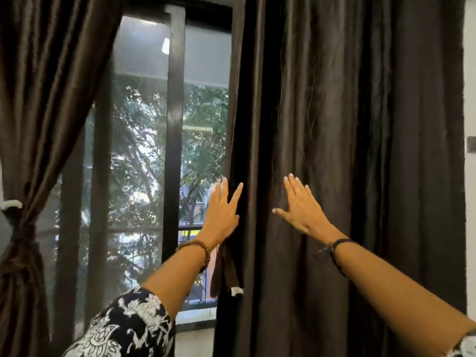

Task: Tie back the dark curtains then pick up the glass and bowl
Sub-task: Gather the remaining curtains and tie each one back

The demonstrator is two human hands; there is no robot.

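Two dark brown curtains frame a tall window (144, 155) with black bars, green trees showing beyond the glass. The left curtain (49, 99) is already gathered at the left edge and bound by a dark tie (22, 234) with a pale hook or loop (10, 204) just above it. The right curtain (360, 150) hangs loose in long folds, filling the right half of the scene up to a strip of white wall (470, 99).

The left hand (221, 210) is flat with straight, spread fingers, its palm against the inner edge of the right curtain, fingertips pointing up. A wooden bead bracelet (198, 249) circles that wrist, and a black-and-white patterned sleeve (123, 328) covers the arm nearer the camera. The right hand (300, 204) is also wide and flat, pressed on the curtain folds just right of the left hand, thumb stretched toward it. A dark cord bracelet (337, 249) sits on that wrist. Below the left hand a loose strap of curtain fabric (228, 274) dangles, ending in a white tab.
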